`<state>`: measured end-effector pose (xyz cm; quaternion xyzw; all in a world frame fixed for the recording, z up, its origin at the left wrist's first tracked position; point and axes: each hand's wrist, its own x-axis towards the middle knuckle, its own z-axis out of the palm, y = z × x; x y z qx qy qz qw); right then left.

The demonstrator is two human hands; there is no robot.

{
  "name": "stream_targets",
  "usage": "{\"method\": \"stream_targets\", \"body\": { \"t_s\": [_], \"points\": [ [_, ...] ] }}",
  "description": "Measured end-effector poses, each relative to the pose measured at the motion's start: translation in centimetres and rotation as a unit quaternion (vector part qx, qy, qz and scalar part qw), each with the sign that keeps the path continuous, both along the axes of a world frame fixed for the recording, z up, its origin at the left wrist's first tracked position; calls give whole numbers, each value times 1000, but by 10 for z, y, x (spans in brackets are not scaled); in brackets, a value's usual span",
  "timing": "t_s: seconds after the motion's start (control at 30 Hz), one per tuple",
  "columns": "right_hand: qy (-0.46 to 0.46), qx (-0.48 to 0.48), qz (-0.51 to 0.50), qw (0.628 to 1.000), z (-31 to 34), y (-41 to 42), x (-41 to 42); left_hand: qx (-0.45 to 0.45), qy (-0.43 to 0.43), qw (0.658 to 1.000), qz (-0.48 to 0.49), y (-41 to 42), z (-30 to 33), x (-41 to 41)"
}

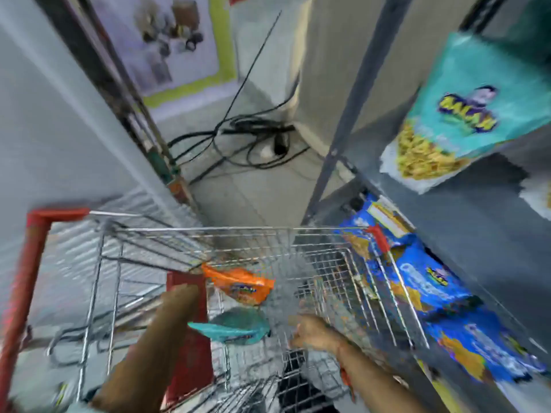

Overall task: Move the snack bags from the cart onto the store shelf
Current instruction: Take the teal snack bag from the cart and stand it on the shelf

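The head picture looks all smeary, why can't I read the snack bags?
Head view: motion blur smears the whole picture; the cart wires streak, and the orange bag and teal bag in it go soft. The blue bags on the shelf break into blocky patches. Wide-angle distortion tilts the shelf posts. Both hands blur too, the right hand least.

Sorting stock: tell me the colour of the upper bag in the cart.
Orange bag, seen in the head view.

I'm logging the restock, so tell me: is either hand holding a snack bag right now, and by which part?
It cannot be told. Both hands reach into the cart near the orange bag and teal bag, but blur hides any grip.
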<state>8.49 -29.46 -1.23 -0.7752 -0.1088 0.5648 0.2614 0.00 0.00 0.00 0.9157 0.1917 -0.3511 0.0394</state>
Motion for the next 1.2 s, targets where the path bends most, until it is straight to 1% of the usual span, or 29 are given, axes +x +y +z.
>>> {"method": "stream_targets", "body": {
  "t_s": [0.03,0.07,0.13,0.17,0.27,0.37,0.43,0.5,0.57,0.67,0.7,0.77,0.8,0.93,0.97,1.03,1.1,1.13,1.17,1.2],
  "points": [
    [9,3,12,1000,-13,7,-5,-24,24,999,-6,4,-8,-10],
    [-6,10,29,999,-24,16,-8,-56,36,998,-2,6,-14,-16],
    [-53,34,77,995,-42,30,-21,-92,27,995,27,0,-22,-25],
    [-80,48,83,992,-52,36,-26,-116,21,992,47,-6,-27,-26],
    [-134,90,11,987,-69,46,-35,-186,8,975,121,-18,-39,-32],
    [-171,96,-45,979,-86,46,-41,-202,-19,964,170,-23,-51,-42],
    [-178,98,-77,976,-90,46,-39,-219,-32,955,199,-23,-57,-43],
    [-179,97,-117,972,-92,45,-36,-244,-33,938,243,-22,-62,-42],
    [-178,89,-142,970,-93,43,-34,-286,-27,914,287,-19,-63,-42],
    [-170,90,-141,971,-91,35,-34,-327,10,877,353,-24,-55,-45],
    [-165,93,-137,972,-89,32,-33,-343,21,866,364,-26,-52,-47],
    [-160,105,-126,973,-83,27,-32,-388,35,849,356,-33,-53,-51],
    [-158,110,-120,974,-76,25,-31,-411,34,836,363,-36,-52,-53],
    [-145,127,-148,970,-41,10,-26,-496,2,755,429,-49,-39,-57],
    [-149,134,-157,967,-29,4,-24,-517,-11,728,450,-51,-35,-56],
    [-153,155,-185,958,-3,-6,-20,-555,-35,659,507,-56,-25,-50],
    [-168,165,-235,943,25,-16,-17,-601,-68,577,549,-64,-7,-39],
    [-180,169,-265,932,40,-22,-15,-630,-85,535,557,-69,4,-33],
    [-194,174,-294,920,56,-28,-14,-659,-101,501,552,-75,15,-27],
    [-212,179,-320,906,72,-34,-13,-687,-115,482,531,-82,26,-20]
  ]
}}
